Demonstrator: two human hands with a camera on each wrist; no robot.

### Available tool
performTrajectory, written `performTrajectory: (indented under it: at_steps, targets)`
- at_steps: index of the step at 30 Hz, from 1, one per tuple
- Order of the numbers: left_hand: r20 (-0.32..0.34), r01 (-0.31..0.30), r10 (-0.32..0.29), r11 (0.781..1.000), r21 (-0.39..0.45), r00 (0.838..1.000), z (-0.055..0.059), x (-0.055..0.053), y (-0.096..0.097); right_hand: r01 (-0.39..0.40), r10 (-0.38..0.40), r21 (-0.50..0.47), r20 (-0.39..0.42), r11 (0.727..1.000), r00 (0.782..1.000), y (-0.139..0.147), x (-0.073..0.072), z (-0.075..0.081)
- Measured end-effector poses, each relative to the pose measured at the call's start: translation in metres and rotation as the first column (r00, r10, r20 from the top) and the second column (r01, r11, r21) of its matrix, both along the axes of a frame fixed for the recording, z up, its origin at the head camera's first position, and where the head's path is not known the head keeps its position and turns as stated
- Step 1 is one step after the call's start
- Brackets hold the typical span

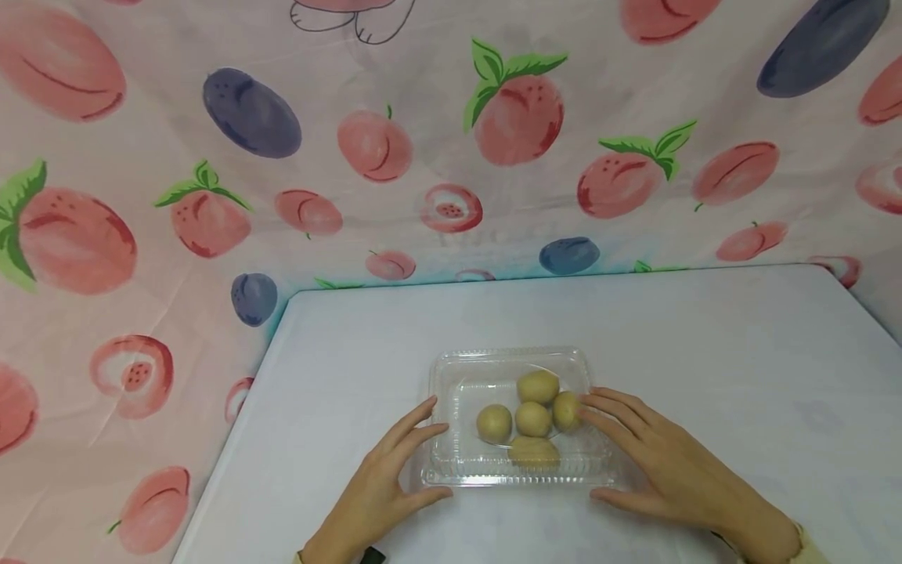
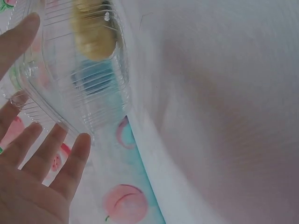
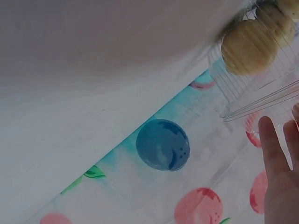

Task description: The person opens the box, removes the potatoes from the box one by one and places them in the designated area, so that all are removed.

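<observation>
A clear plastic clamshell box (image 1: 451, 462) sits on the white table in the head view, its see-through lid over several small yellow-brown potatoes (image 1: 533, 420). At the box's left side is my left hand (image 1: 380, 478), fingers spread and extended, fingertips right at the rim. My right hand (image 1: 669, 462) is at the right side, with its fingers reaching over that edge and the thumb lower down near the front corner. In the left wrist view, the fingers (image 2: 70, 158) lie along the ribbed box wall. The right wrist view shows straight fingers (image 3: 273, 144) beside the rim.
The white tabletop (image 1: 338, 352) extends around the box on all sides. Behind it and to the left hangs a pale cloth (image 1: 423, 63) printed with peaches and dark plums, meeting the table's back edge. A small dark object (image 1: 373, 555) shows by the left wrist.
</observation>
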State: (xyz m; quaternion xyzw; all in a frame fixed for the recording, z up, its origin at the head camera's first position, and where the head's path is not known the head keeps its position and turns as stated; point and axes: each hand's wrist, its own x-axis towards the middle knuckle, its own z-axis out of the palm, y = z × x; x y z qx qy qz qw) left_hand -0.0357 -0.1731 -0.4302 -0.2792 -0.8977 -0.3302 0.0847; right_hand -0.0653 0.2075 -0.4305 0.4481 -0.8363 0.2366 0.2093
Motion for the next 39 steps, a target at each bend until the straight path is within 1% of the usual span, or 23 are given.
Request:
performTrajectory:
  at_steps: [2,6,13,19,29,32,35,39]
  targets:
    - [-0.009,0.0,0.0,1.0,-0.003,1.0,0.0,0.0,0.0,0.003,-0.003,0.005,-0.004,1.0,1.0,0.0,0.0,0.0]
    - [-0.004,0.004,-0.004,1.0,0.004,1.0,0.0,-0.001,-0.001,0.007,-0.007,0.016,-0.012,1.0,1.0,0.001,-0.001,0.001]
    - [-0.009,0.012,-0.012,1.0,0.018,1.0,0.001,-0.002,-0.002,-0.016,0.016,0.004,-0.035,1.0,0.999,0.001,-0.003,0.004]
    - [-0.011,0.009,-0.009,1.0,0.019,1.0,0.002,-0.003,-0.002,-0.02,0.02,0.004,-0.05,1.0,0.999,0.001,-0.004,0.008]
    - [0.0,0.002,-0.002,1.0,0.014,1.0,0.002,-0.002,-0.002,-0.037,0.034,-0.016,-0.141,0.999,0.989,-0.002,-0.005,0.015]
    - [0.002,-0.004,0.004,1.0,0.008,1.0,0.003,-0.001,-0.001,-0.041,0.036,-0.023,-0.156,0.999,0.987,-0.003,-0.005,0.017]
    - [-0.01,-0.007,0.007,1.0,-0.002,1.0,0.003,0.0,-0.002,-0.046,0.04,-0.031,-0.168,0.998,0.985,-0.004,-0.006,0.019]
    - [-0.053,0.006,-0.007,1.0,-0.014,0.999,0.005,0.0,-0.003,-0.044,0.038,-0.028,-0.172,0.999,0.984,-0.004,-0.005,0.021]
